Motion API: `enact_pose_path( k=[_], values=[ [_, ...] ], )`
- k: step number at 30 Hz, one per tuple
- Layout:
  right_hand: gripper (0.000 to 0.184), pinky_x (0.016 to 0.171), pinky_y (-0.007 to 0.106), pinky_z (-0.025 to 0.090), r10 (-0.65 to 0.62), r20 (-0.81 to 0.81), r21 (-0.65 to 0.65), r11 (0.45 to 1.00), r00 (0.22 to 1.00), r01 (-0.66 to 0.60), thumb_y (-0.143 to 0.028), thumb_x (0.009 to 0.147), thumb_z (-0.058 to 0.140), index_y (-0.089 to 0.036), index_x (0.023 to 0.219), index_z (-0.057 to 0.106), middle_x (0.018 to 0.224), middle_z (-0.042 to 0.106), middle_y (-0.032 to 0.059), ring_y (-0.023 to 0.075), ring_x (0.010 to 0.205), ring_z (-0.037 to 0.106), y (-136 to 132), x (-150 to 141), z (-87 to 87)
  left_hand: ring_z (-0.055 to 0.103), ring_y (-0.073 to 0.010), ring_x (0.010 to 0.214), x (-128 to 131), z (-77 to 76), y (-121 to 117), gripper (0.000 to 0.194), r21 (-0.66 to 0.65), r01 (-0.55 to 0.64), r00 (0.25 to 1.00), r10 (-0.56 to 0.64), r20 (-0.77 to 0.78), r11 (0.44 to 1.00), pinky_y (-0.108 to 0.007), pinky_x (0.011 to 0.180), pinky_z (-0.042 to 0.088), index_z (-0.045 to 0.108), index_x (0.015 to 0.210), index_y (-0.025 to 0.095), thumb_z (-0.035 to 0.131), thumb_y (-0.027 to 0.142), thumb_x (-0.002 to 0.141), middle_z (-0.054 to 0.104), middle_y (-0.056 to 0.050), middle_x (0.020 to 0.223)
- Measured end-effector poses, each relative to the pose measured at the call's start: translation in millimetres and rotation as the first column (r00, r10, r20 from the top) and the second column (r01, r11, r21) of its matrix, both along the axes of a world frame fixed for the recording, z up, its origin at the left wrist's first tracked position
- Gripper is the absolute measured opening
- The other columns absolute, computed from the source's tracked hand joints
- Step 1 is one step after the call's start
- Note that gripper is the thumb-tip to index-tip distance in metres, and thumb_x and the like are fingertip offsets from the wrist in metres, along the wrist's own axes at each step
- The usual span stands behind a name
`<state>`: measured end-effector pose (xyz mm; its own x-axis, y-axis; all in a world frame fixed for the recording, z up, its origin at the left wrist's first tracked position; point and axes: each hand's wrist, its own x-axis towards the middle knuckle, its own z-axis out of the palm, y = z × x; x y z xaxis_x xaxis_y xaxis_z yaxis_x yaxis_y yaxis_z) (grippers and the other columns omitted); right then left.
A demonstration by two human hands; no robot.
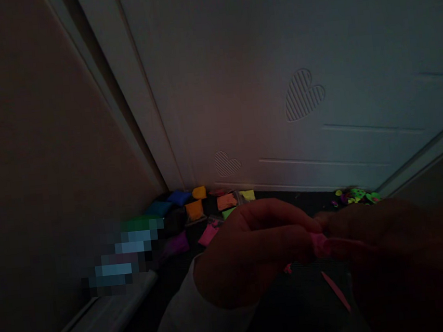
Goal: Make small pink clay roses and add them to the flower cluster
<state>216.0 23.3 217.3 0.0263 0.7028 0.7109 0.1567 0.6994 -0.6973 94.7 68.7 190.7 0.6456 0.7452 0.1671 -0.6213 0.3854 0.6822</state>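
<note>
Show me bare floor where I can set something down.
The dark floor looks mostly free along the door, between the yellow packet and the bright pile, and between the left sleeve and the pink stick, though dimness hides detail. Crowded: the coloured packets at left.

a long sleeve (201, 327) covers the left forearm. it looks pale, white or light grey; the dimness makes the exact shade hard to tell. its cloth seems plain and smooth, with soft shading along its length, and it widens away from the wrist. the cuff (194, 294) ends at the wrist in a clean, curved edge. beyond it the left hand (249, 252) is bare, its outline smooth and rounded. the right hand (400, 232) is bare too, a broad shape, blurred and deep in shadow; whatever covers the arm behind it is too dark to tell.
</note>
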Motion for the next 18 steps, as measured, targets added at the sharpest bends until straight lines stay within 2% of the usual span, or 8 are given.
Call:
enact_pose_path(
  k=[7,12,18],
  values=[
    [0.009,0.052,0.032,0.047,0.065,-0.007,-0.034,0.997,0.998,-0.065,-0.034,0.07,0.051,-0.026,0.071,0.055,0.055,0.054,-0.0001,0.0172,0.057,0.056,0.6,0.7,2.2,0.047,-0.0072,0.057,-0.9,0.5,0.1,0.009,0.04,0.042,0.999,-0.043,0.019,0.998,-0.019,0.052,0.035,0.063,0.062,0.018,0.056,0.013,0.062,0.055,0.003,0.06],
    [0.01,0.047,0.029,0.047,0.015,-0.064,0.06,0.998,0.998,-0.011,-0.035,0.07,0.051,-0.027,0.074,0.053,0.053,0.053,-0.0009,0.0159,0.054,0.055,3.6,-0.9,-2.0,0.047,-0.0076,0.057,-2.8,0.5,-0.1,0.005,0.045,0.093,0.996,-0.093,0.012,0.995,-0.02,0.053,0.035,0.062,0.062,0.018,0.06,0.021,0.06,0.055,0.002,0.06],
    [0.011,0.05,0.03,0.047,0.084,-0.053,0.029,0.996,0.995,-0.083,-0.036,0.07,0.05,-0.027,0.074,0.054,0.053,0.054,-0.0004,0.0171,0.056,0.056,4.6,-0.6,0.1,0.048,-0.0076,0.058,-2.1,-0.8,0.9,0.004,0.038,0.115,0.993,-0.116,0.029,0.993,-0.02,0.054,0.036,0.062,0.063,0.018,0.059,0.021,0.061,0.055,0.003,0.062]
  ],
)
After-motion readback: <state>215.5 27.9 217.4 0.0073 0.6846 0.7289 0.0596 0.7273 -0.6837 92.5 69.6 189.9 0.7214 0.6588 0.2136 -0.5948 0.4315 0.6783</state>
